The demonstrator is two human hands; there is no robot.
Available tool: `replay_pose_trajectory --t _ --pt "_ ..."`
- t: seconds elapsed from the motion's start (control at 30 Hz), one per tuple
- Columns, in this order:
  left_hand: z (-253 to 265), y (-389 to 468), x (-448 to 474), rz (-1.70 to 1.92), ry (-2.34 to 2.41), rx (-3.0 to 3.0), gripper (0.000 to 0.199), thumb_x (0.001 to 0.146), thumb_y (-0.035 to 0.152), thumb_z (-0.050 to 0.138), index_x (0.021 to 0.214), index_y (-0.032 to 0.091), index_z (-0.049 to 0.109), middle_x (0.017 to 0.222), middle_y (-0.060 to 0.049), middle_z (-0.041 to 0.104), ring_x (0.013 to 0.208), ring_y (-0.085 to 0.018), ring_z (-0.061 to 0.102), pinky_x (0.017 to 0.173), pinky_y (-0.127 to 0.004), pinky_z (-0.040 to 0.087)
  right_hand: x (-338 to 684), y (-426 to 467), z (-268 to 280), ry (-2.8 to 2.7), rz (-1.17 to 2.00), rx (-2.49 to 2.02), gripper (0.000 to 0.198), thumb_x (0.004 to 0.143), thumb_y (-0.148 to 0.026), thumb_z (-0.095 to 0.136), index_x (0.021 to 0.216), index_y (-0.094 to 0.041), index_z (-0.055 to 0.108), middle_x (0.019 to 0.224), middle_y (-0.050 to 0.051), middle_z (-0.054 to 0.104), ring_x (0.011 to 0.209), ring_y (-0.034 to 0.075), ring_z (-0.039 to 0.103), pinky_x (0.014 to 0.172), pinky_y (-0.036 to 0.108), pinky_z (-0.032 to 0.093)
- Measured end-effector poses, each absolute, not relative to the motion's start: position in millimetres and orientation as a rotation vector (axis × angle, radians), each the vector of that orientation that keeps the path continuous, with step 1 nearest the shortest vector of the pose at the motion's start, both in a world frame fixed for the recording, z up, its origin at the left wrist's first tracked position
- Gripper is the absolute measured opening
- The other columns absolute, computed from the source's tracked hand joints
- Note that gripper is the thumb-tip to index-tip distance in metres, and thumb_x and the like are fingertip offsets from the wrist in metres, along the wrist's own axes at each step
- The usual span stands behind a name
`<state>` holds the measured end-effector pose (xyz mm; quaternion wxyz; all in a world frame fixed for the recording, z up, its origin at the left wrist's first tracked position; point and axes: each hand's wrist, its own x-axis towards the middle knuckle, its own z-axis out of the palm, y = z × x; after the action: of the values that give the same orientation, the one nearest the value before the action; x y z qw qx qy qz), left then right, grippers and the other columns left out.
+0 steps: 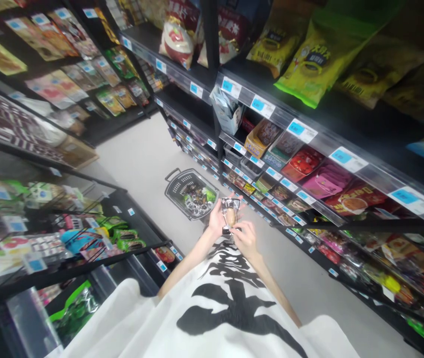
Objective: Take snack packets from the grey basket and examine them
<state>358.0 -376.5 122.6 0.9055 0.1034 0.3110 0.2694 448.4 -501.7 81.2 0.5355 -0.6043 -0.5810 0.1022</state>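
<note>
Black wire shelving (pixel 66 271) on your left carries bright packets, tilted toward the aisle so they face a shopper. Further along, a grey basket (pixel 191 191) sits on the pale floor (pixel 141 154), already holding wrapped goods, set down so both your hands are free. Your left hand (pixel 217 221) curls around the side of a small clear-wrapped snack packet (pixel 230 215), propping it upright in front of you, while your right hand (pixel 245 237) pinches its lower end with fingers closed on the wrapper. To the right, snack shelves (pixel 309 164) with blue price tags (pixel 341 156) run down the aisle.
</note>
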Motion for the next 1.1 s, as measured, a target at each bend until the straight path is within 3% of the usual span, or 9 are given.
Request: replay_pose_trajectory --t 0.13,0.27,0.4,0.63,0.8,1.1 --pt "120 -378 358 0.631 0.663 0.245 0.062 0.100 0.064 0.041 0.152 0.031 0.048 0.154 -0.008 0.051 0.120 -0.024 0.065 0.101 -0.044 0.057 445 -504 79 -1.242 0.378 -1.510 0.033 0.087 -0.016 0.071 0.118 -0.027 0.075 0.104 0.007 0.072 0.099 0.024 0.063 0.089 0.044 0.054" --pt "113 -379 356 0.683 0.762 0.445 0.060 0.088 0.043 0.072 0.144 0.034 0.055 0.155 -0.005 0.049 0.101 -0.015 0.066 0.090 -0.032 0.059 440 -506 80 -1.009 0.563 -1.569 0.035 0.088 -0.025 0.072 0.123 -0.022 0.072 0.109 0.010 0.072 0.100 0.023 0.066 0.092 0.041 0.055" --pt "100 -373 353 0.734 0.908 0.649 0.072 0.075 0.036 0.085 0.141 0.029 0.057 0.144 -0.008 0.058 0.106 -0.016 0.065 0.088 -0.027 0.056 434 -500 77 -0.667 0.767 -1.596 0.038 0.088 -0.037 0.074 0.121 -0.018 0.071 0.112 0.011 0.073 0.098 0.023 0.069 0.094 0.040 0.055" --pt "88 -343 346 0.709 1.012 0.981 0.066 0.069 0.032 0.089 0.131 0.022 0.068 0.141 -0.010 0.061 0.128 -0.024 0.058 0.120 -0.040 0.040 427 -469 78 -0.148 1.067 -1.382 0.035 0.084 -0.046 0.076 0.102 -0.015 0.072 0.095 0.008 0.073 0.080 0.018 0.069 0.075 0.031 0.056" --pt "91 -321 336 0.645 1.084 1.108 0.055 0.073 0.032 0.085 0.127 0.024 0.072 0.131 -0.009 0.066 0.118 -0.025 0.060 0.117 -0.044 0.042 418 -443 79 0.063 1.134 -1.273 0.034 0.076 -0.045 0.082 0.089 -0.015 0.071 0.087 0.005 0.071 0.074 0.015 0.063 0.067 0.026 0.049" --pt "76 -281 304 0.525 1.145 1.232 0.056 0.079 0.035 0.076 0.133 0.023 0.068 0.133 -0.010 0.066 0.110 -0.024 0.062 0.111 -0.043 0.046 397 -407 64 0.228 1.253 -1.217 0.040 0.070 -0.042 0.088 0.094 -0.015 0.071 0.089 0.005 0.072 0.074 0.014 0.063 0.064 0.024 0.046"
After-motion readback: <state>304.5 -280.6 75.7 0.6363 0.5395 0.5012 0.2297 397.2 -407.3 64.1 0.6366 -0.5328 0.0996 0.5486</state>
